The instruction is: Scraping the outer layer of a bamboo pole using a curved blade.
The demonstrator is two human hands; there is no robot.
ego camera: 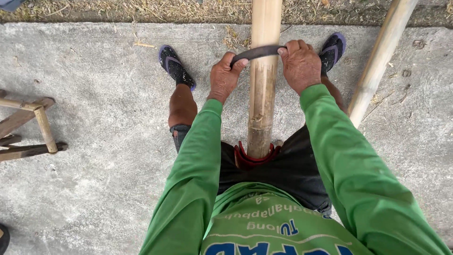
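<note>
Bamboo pole (pixel 262 94) runs 6–12 o'clock between the knees. Left hand (pixel 224 75) and right hand (pixel 300 63) each clench an end of the curved blade (pixel 257 52) — set crosswise on it.

L hand (pixel 225 75), R hand (pixel 300 65) fisted, arms extended (green sleeves)

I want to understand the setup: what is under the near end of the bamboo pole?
The bamboo pole rests its near end on a red pad at the person's lap. What lies beneath that pad is covered.
</note>
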